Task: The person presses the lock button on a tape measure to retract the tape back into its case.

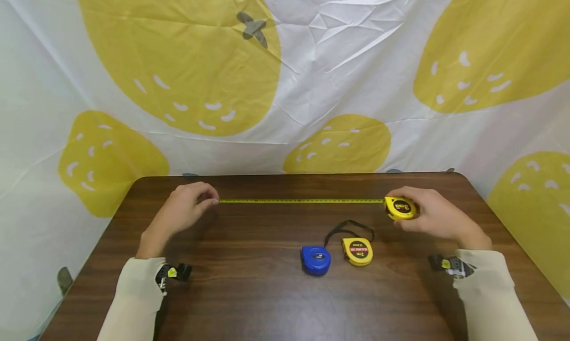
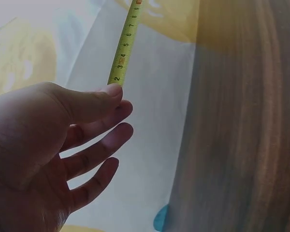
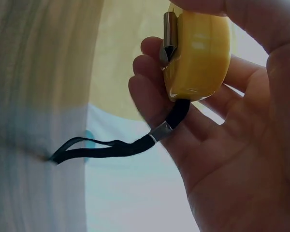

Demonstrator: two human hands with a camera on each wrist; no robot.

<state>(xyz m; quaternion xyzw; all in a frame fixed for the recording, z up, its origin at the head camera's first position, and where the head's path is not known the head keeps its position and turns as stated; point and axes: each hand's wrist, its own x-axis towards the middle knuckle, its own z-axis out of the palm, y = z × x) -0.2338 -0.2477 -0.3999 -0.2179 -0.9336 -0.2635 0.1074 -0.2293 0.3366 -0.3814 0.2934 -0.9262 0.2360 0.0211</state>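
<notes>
My right hand (image 1: 436, 215) grips the yellow case of a tape measure (image 1: 402, 208) at the right side of the table. From it a yellow-green blade (image 1: 298, 201) runs straight out to the left. My left hand (image 1: 182, 210) pinches the blade's free end between thumb and index finger. In the left wrist view low centimetre numbers show on the blade (image 2: 124, 46), just beyond the thumb, while the other fingers are spread and loosely bent. A black wrist strap (image 3: 106, 149) hangs from the yellow case (image 3: 205, 58) in the right wrist view.
On the dark wooden table (image 1: 236, 296), nearer to me than the blade, lie a blue tape measure (image 1: 316, 260) and a yellow 2 m tape measure (image 1: 357, 252) with a black strap (image 1: 352, 223). A white curtain with yellow fruit prints (image 1: 303, 83) hangs behind the table's far edge.
</notes>
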